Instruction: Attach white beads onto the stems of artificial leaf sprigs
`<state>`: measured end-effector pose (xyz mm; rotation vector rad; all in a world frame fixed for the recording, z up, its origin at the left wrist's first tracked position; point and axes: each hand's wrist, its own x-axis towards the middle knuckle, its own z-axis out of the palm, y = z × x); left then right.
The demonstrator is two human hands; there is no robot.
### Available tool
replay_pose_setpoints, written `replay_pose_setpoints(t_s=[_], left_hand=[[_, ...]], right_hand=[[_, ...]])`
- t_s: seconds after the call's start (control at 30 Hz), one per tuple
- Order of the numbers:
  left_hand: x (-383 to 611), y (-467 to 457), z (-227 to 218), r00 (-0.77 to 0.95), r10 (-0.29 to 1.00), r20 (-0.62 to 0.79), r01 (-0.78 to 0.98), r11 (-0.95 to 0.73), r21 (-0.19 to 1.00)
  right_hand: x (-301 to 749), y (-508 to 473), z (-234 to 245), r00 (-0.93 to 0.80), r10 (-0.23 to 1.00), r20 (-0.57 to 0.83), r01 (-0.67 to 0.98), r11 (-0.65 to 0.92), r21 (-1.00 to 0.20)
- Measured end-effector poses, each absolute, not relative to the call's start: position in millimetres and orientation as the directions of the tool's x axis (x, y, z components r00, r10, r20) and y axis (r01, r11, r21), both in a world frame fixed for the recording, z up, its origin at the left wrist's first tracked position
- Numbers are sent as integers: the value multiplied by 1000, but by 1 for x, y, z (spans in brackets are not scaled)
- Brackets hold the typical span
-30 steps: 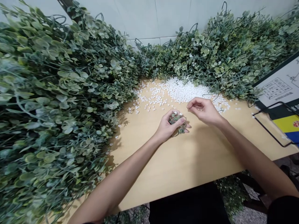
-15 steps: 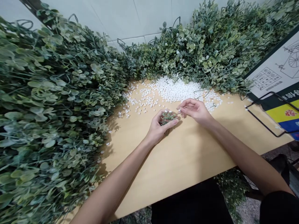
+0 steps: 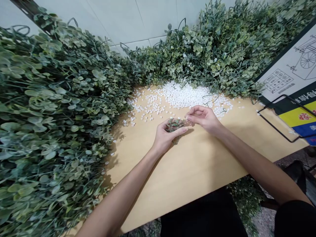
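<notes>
Mostly, artificial small-leaved foliage (image 3: 61,108) fills the left of the frame, bordering a wood-toned tabletop (image 3: 187,164). White bead-like pieces (image 3: 185,95) lie heaped at upper centre. Mid-frame, the left hand (image 3: 164,136) grips a leafy sprig (image 3: 175,123); just right, the right hand (image 3: 206,121) pinches one tiny white piece (image 3: 187,117).

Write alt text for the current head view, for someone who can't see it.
A person's left hand holds a small bunch of green leaves, with the right hand close beside it, over a light brown table. Beyond them lie many small white pieces, with dense leafy greenery behind and at left, and a printed panel at right.
</notes>
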<state>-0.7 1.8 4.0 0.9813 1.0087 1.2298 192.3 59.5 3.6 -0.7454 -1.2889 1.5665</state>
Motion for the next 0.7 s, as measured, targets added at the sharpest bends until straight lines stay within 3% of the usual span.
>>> replay_pose_setpoints(t_s=[0.43, 0.7], left_hand=[[0, 3, 0, 10, 999, -36, -274, 38, 961], [-3, 4, -5, 5, 1000, -23, -178, 24, 984]], right_hand=[[191, 58, 3, -371, 926, 63, -299, -55, -953], [191, 58, 4, -388, 919, 69, -273, -43, -961]])
